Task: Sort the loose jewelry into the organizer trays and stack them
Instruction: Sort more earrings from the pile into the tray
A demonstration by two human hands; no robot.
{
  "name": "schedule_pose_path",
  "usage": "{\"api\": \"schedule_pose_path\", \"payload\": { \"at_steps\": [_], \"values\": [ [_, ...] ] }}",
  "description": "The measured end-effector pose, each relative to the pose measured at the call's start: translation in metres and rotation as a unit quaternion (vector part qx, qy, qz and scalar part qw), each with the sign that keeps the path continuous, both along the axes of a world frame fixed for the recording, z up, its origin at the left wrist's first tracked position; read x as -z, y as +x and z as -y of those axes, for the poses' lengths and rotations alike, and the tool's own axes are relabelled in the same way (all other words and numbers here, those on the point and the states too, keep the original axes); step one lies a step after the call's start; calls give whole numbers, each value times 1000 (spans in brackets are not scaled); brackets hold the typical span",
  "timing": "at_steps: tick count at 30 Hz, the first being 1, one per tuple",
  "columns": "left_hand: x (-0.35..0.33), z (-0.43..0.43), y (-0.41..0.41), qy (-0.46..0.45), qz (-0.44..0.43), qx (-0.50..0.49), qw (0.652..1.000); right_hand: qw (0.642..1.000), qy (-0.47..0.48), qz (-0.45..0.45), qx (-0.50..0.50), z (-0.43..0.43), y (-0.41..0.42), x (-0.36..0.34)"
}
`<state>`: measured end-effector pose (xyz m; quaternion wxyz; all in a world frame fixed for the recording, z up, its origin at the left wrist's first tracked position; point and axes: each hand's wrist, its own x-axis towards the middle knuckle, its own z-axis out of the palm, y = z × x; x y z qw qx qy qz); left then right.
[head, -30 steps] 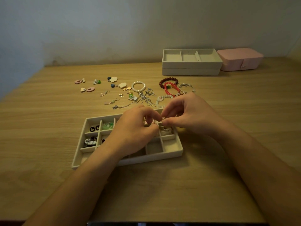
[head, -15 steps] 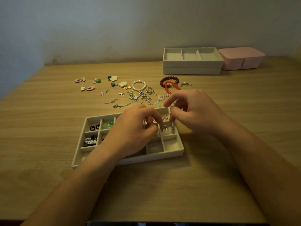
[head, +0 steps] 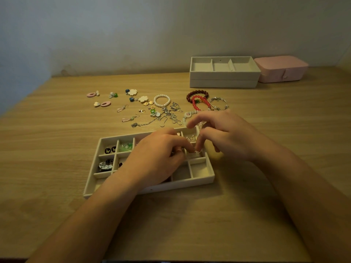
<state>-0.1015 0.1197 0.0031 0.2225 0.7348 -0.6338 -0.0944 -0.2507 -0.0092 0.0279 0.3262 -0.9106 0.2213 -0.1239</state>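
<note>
Where left hand (head: 155, 160) hovers, tray (head: 180, 185) compartments lie hidden.

A white divided tray (head: 190, 184) lies flat at the near side, with black butterfly studs (head: 110, 149) in its far-left compartment and a green piece (head: 126, 147) in the next. Beyond it loose jewelry lies scattered: pink hoop earrings (head: 88, 95), a pearl bracelet (head: 155, 101), tangled silver chains (head: 171, 117) and a red bead bracelet (head: 193, 103). Two more trays (head: 224, 80) sit stacked at the far right.

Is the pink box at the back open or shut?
Shut: the pink box has its lid down on the base, no gap showing.
</note>
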Motion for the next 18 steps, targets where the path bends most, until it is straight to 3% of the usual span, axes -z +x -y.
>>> {"api": "schedule_pose_path", "payload": {
  "at_steps": [5, 12, 18],
  "values": [
    [1, 0, 0, 11, 34, 10, 999, 999, 12, -25, -17, -2, 2, 1],
    [2, 1, 3, -29, -11, -11, 999, 1000, -5, 2, 9, 0, 1, 0],
    [1, 0, 2, 1, 46, 9, 999, 1000, 18, -17, -15, -3, 4, 3]
  ]
}}
